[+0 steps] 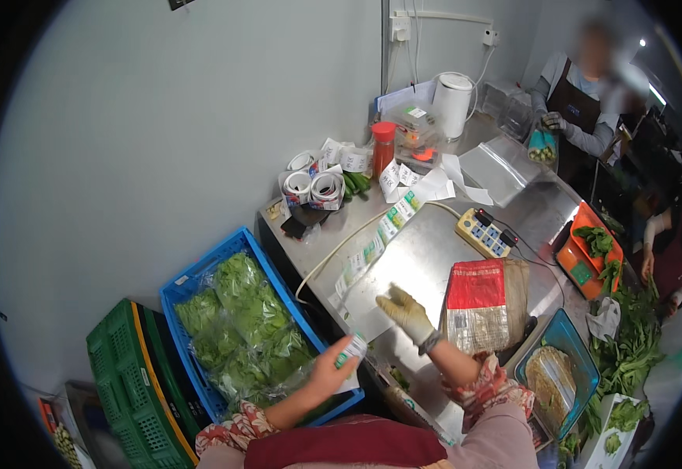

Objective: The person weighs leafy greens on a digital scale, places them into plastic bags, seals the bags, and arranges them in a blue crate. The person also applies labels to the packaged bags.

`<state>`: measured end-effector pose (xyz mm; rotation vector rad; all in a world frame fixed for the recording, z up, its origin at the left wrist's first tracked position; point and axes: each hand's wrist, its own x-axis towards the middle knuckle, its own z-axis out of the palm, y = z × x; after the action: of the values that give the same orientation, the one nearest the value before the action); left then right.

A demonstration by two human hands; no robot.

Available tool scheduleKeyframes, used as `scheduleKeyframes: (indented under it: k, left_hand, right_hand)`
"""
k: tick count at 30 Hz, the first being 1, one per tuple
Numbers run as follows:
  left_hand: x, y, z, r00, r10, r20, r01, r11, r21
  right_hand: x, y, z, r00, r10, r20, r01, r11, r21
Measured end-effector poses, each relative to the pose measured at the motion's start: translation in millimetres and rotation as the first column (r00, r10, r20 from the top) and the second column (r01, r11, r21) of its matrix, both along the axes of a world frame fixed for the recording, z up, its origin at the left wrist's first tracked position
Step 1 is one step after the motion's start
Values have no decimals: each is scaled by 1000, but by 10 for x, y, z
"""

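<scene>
My left hand (330,370) is bare and holds what looks like a roll of white-and-green printed labels (353,348) above the edge of a blue crate (246,233). Bagged leafy lettuce (253,313) fills that crate. Wearing a pale glove, my right hand (406,315) is slightly blurred over the steel table (423,246), fingers spread, with nothing visible in its grasp. A strip of green-and-white labels (381,239) runs across the tabletop up and left of this hand. On its other side is a stack of red-and-brown packaging bags (477,305).
A power strip (484,233) with cables lies mid-table. Paper rolls (313,186), a red-capped bottle (383,149) and a white kettle (453,105) stand at the back. Orange trays (590,252), a blue tub (588,352) and loose greens are rightward. A person (578,97) holds bagged vegetables.
</scene>
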<state>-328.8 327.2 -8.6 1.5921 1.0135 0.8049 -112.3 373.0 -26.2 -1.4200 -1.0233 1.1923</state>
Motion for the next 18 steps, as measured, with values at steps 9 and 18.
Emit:
scheduleKeyframes:
  k: [9, 18]
  left_hand:
    - [-202, -1041, 33, 714, -619, 327, 693, 692, -204]
    - [-477, -1130, -365, 754, -637, 159, 618, 770, 157]
  right_hand:
    - [62, 279, -206, 415, -453, -789, -121, 832, -542]
    - [-362, -883, 1015, 982, -37, -185, 61, 991, 122]
